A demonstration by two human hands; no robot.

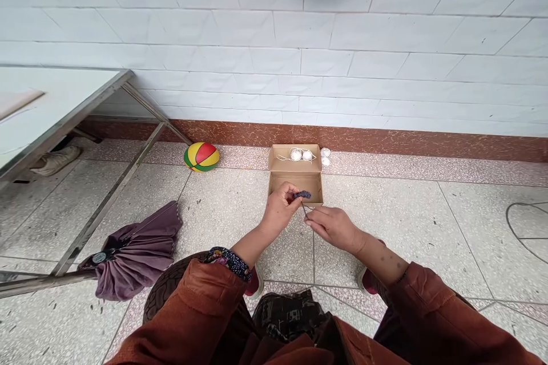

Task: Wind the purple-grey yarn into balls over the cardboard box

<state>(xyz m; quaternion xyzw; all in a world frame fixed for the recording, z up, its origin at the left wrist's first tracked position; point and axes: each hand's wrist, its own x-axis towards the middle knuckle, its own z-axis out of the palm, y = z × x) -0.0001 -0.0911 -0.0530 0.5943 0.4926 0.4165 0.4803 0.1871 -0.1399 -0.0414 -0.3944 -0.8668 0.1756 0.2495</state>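
My left hand (281, 204) pinches a small dark blue-grey bundle of yarn (303, 194) between thumb and fingers. A dark strand runs down from the bundle to my right hand (333, 227), whose closed fingers grip it. Both hands are in front of an opened cardboard box (317, 182) on the floor, and the left one hides part of its near side. Two white yarn balls (296, 154) with a loose thread lie in the raised lid part of the box. More white balls (326, 153) rest just right of it.
A coloured ball (201, 157) sits by the wall at left. Nearer, a purple folded umbrella (137, 248) leans by the metal-framed table (64, 117). A shoe (57, 161) shows beneath the table. A thin wire frame (509, 222) stands at far right.
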